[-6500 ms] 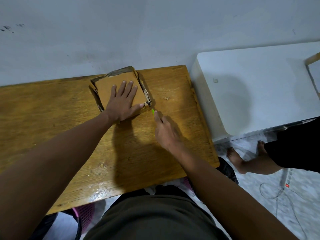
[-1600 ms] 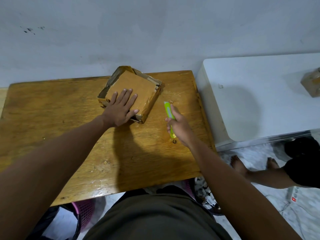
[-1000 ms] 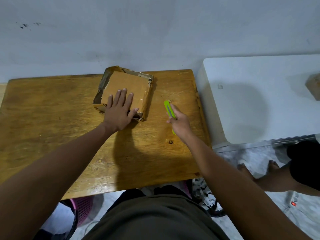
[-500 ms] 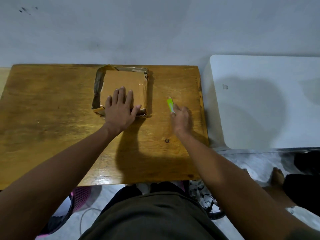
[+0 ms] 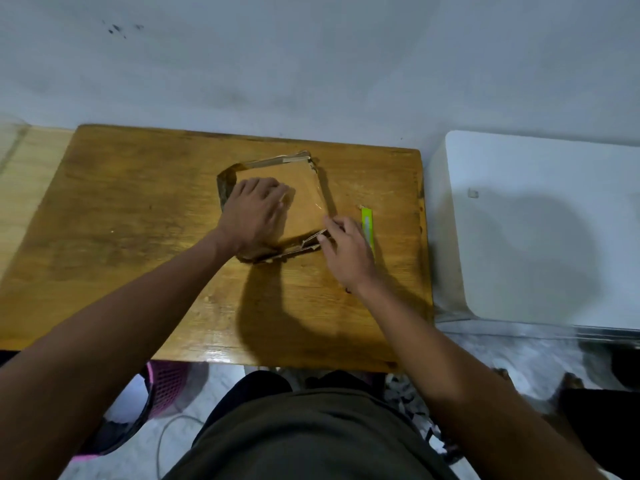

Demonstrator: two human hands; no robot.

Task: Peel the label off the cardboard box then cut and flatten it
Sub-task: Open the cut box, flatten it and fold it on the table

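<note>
The box (image 5: 304, 199) lies low on the wooden worktop (image 5: 138, 209), toward its far right part, its side walls splayed outward. The left hand (image 5: 254, 216) rests on the box's left half, its fingers loosely bent over the top panel. The right hand (image 5: 346, 251) is at the box's near right corner, fingers pinching the torn edge there. A green cutter (image 5: 367, 225) lies on the worktop just right of that hand, apart from the box.
</note>
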